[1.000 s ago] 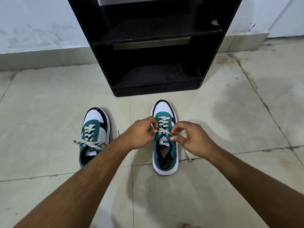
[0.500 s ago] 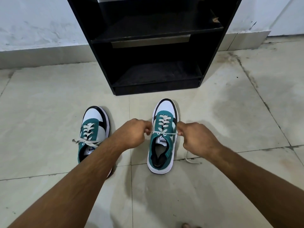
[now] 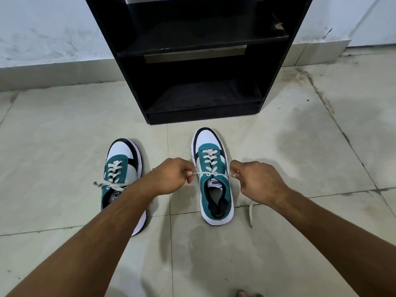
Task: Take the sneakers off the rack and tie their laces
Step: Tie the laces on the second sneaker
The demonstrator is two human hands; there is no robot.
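- Left hand (image 3: 171,175): closed in a pinch on the left end of the lace (image 3: 211,173), just off the left side of the right sneaker (image 3: 213,176).
- Right hand (image 3: 258,181): closed in a pinch on the right end of the same lace, just off the sneaker's right side.
- Lace between the two grips: drawn taut in a straight line across the top eyelets, with a small crossing at the centre, directly above the tongue label.
- Loose tail (image 3: 250,213): trails from under the right hand onto the floor (image 3: 300,159), beside the sneaker's heel.
- Right sneaker: stands upright on the floor between the two hands, toe pointing away toward the rack (image 3: 201,61), apart from it.
- Left sneaker (image 3: 120,168): stands on the floor to the left of the left grip, partly covered by the left forearm. Its lace is knotted in a bow (image 3: 111,185) at the top eyelets.
- Rack: black, open-fronted, beyond both grips against the wall (image 3: 53,28). Both visible shelves hold no shoes.
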